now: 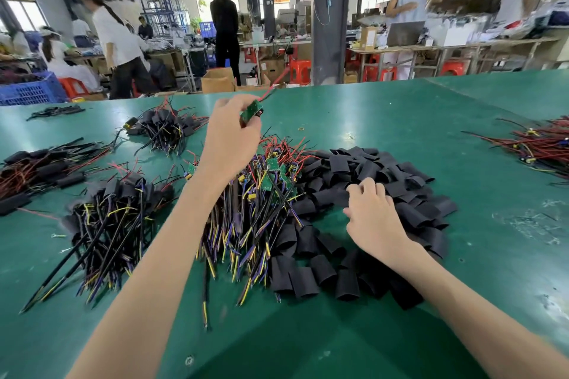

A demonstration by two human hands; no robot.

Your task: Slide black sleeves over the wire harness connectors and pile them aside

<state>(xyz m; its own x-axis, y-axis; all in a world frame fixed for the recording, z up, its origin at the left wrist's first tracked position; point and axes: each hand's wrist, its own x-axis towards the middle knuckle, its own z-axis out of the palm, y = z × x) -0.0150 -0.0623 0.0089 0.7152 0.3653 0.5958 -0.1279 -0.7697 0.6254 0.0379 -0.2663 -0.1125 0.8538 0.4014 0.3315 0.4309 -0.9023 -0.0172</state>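
My left hand point(229, 138) is raised above the table and grips a small green circuit board point(252, 112) with red wires trailing off it. Under that hand lies a heap of unsleeved wire harnesses point(255, 203) with green boards and black, yellow and purple leads. My right hand point(372, 218) rests on the pile of flat black sleeves point(363, 181), its fingers curled into the sleeves; whether it pinches one I cannot tell. A pile of sleeved harnesses point(114, 209) lies to the left.
The green table point(400, 120) carries more sleeved bundles at the far left point(43, 169) and back point(166, 129). Red-wired harnesses point(542, 144) lie at the right edge. Several people stand at benches beyond the table's far edge.
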